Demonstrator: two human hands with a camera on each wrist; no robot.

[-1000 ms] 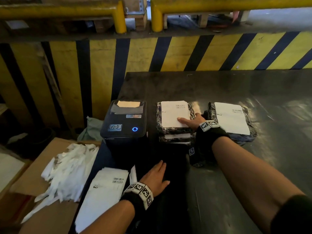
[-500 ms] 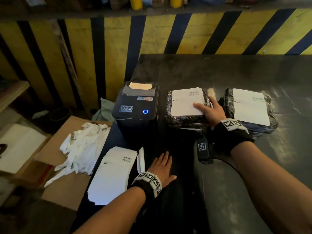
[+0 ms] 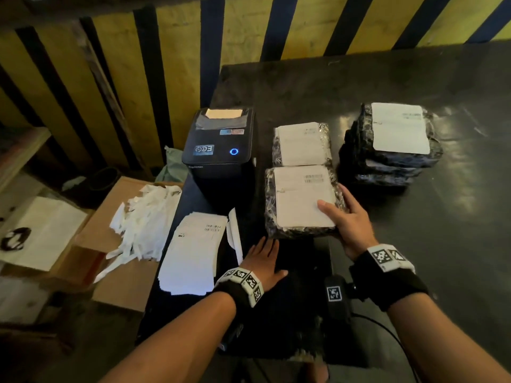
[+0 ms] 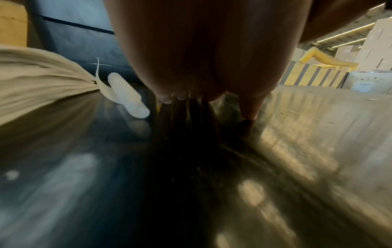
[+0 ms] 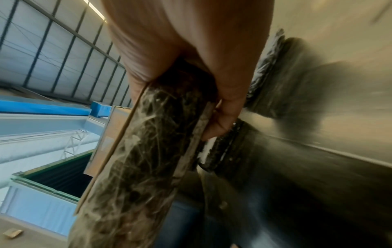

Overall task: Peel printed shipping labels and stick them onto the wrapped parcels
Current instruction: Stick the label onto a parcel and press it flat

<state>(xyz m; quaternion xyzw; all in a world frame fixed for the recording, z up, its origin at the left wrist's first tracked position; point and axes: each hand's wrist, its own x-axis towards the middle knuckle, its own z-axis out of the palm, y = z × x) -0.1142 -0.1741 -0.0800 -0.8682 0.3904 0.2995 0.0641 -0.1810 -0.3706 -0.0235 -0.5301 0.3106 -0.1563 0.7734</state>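
Note:
My right hand (image 3: 341, 215) grips a black-wrapped parcel (image 3: 298, 201) by its right edge, thumb on its white shipping label. The right wrist view shows the parcel (image 5: 144, 167) edge-on, off the table, with fingers (image 5: 224, 120) curled under it. Behind it lies another labelled parcel (image 3: 301, 145). To the right stands a stack of labelled parcels (image 3: 392, 145). My left hand (image 3: 264, 258) rests flat and open on the dark table (image 3: 428, 244), beside a pile of printed labels (image 3: 193, 250). In the left wrist view the left hand (image 4: 201, 58) presses on the tabletop near the label pile (image 4: 38, 78).
A black label printer (image 3: 221, 150) stands at the table's left edge, behind the label pile. A cardboard box (image 3: 124, 272) with several torn white backing strips (image 3: 143, 214) sits left of the table. A yellow-and-black striped barrier (image 3: 166, 64) runs behind.
My right hand has drawn the top labelled parcel off the middle stack toward me, uncovering another labelled parcel behind it. The left hand has stayed flat on the table.

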